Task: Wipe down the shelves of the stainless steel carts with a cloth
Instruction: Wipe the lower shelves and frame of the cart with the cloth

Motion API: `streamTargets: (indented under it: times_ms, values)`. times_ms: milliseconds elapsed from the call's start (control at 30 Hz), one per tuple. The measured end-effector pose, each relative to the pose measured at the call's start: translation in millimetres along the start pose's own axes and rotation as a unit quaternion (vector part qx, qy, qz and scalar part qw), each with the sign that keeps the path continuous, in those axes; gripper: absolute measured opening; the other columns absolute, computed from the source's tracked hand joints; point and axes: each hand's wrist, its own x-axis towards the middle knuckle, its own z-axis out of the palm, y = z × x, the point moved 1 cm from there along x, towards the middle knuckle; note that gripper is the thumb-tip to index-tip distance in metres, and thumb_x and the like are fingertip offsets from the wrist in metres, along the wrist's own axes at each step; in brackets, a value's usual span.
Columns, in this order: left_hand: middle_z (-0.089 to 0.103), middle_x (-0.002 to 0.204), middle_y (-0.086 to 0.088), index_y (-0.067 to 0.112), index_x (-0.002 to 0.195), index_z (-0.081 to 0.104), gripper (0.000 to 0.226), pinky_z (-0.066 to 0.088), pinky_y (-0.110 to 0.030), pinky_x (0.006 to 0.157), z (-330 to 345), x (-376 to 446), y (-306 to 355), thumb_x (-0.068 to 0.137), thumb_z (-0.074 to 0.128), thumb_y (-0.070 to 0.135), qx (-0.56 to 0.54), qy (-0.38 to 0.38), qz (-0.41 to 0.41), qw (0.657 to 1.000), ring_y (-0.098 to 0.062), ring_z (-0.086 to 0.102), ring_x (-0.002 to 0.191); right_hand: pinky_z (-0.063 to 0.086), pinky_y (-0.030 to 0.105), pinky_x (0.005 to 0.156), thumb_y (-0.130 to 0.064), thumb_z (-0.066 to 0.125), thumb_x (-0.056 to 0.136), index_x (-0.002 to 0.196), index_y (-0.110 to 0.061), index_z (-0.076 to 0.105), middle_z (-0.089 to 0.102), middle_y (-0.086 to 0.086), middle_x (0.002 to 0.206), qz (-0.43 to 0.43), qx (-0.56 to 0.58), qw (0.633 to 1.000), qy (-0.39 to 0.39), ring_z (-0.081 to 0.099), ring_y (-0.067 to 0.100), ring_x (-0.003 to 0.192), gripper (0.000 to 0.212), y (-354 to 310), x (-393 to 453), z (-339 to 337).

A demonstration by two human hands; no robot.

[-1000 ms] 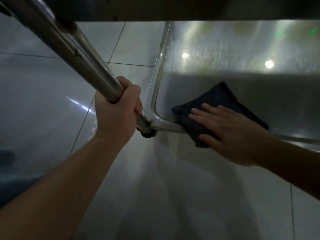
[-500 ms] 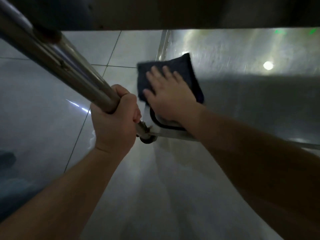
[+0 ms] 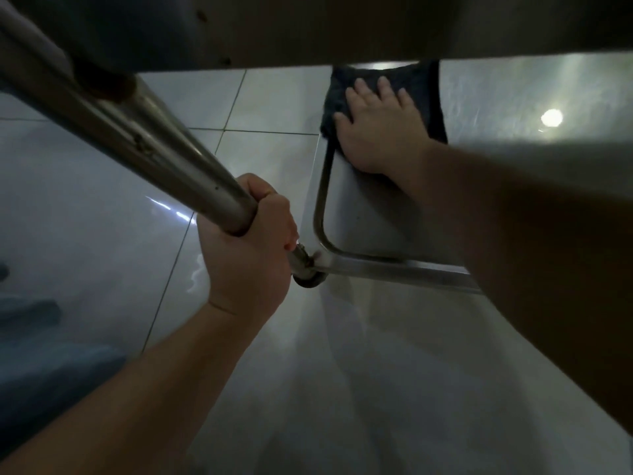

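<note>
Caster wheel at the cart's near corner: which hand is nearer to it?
Left. The left hand grips the cart leg just above the caster wheel; the right hand presses the cloth farther along the shelf.

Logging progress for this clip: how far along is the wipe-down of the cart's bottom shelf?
Mid-job. The right hand presses the dark cloth flat on the bottom shelf near its left rim, partly under the shelf above. The left hand grips the cart post. The near corner looks clean, though wiping leaves no sure mark. The shelf's right side and any other shelves can't be judged.
</note>
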Motion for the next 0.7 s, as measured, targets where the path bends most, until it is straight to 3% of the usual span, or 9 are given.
streamTargets:
  times_ms: [167,300,400,500,600,700]
  values:
    - [0.040,0.047,0.004,0.013,0.069,0.043,0.022,0.036,-0.029,0.046,-2.2,-0.2,-0.8,0.081,0.049,-0.004,0.008,0.002,0.004,1.000,-0.014,0.038,0.043,-0.010,0.047,0.122,-0.064,0.010,0.100,0.165,-0.014,0.015,0.010,0.006,0.174,0.003,0.042,0.999,0.003,0.000,0.029,0.160,0.082,-40.1,-59.4,22.4]
    - [0.043,0.049,0.003,0.012,0.071,0.045,0.017,0.041,-0.028,0.048,-3.8,-1.7,-0.9,0.080,0.057,0.005,0.019,-0.010,0.017,1.000,-0.015,0.041,0.045,-0.012,0.040,0.123,-0.067,0.009,0.102,0.166,-0.023,0.009,0.007,-0.002,0.174,-0.147,0.034,0.988,-0.046,-0.004,0.019,0.160,0.077,-35.5,-148.3,24.8]
    - [0.045,0.050,0.005,0.013,0.071,0.045,0.018,0.042,-0.026,0.049,-3.2,-2.9,0.0,0.078,0.058,0.005,0.010,-0.015,0.008,1.000,-0.013,0.043,0.045,-0.008,0.036,0.125,-0.064,0.015,0.102,0.166,-0.032,0.008,0.004,-0.011,0.173,-0.210,0.012,0.973,-0.090,-0.003,0.014,0.160,0.072,-12.4,-134.6,10.7]
    - [0.044,0.049,0.005,0.012,0.069,0.043,0.019,0.041,-0.026,0.048,-2.1,-1.4,-0.9,0.079,0.052,-0.002,0.006,0.012,-0.012,1.000,-0.013,0.042,0.044,0.002,0.044,0.127,-0.055,0.025,0.108,0.166,-0.027,0.012,0.007,-0.003,0.175,-0.133,-0.005,0.989,-0.059,0.003,0.023,0.160,0.066,-10.0,-61.5,-5.5]
    - [0.045,0.049,0.005,0.015,0.064,0.048,0.023,0.041,-0.026,0.048,-2.5,0.3,-1.5,0.080,0.052,-0.002,0.010,0.008,-0.015,1.000,-0.012,0.043,0.044,-0.002,0.048,0.127,-0.054,0.022,0.107,0.167,-0.025,0.010,0.003,-0.001,0.175,-0.023,0.027,0.998,-0.058,-0.001,0.027,0.160,0.068,-20.3,9.6,-13.8]
    - [0.044,0.048,0.003,0.023,0.058,0.051,0.032,0.039,-0.027,0.048,-3.3,0.7,-1.4,0.080,0.053,-0.001,0.019,0.013,-0.020,1.000,-0.015,0.043,0.043,-0.003,0.051,0.127,-0.056,0.021,0.101,0.166,-0.026,0.010,0.001,-0.001,0.175,0.007,0.031,0.997,-0.067,-0.002,0.029,0.160,0.072,-26.0,34.7,-14.4]
